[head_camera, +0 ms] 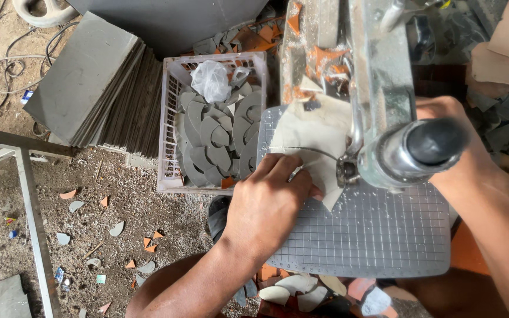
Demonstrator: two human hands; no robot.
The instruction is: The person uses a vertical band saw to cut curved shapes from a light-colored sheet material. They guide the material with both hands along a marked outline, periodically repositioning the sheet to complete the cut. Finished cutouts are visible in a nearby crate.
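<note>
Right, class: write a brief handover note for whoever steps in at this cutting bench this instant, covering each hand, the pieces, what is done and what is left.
Left hand: fingers pressing the pale tile piece flat on the gridded plate.
Right hand: closed on the machine's black-tipped handle.
Done: the white crate holds many grey curved cut pieces.
Left: the piece on the plate is not yet cut through; a stack of grey tiles waits beside the crate.
Offcuts litter the floor.
</note>
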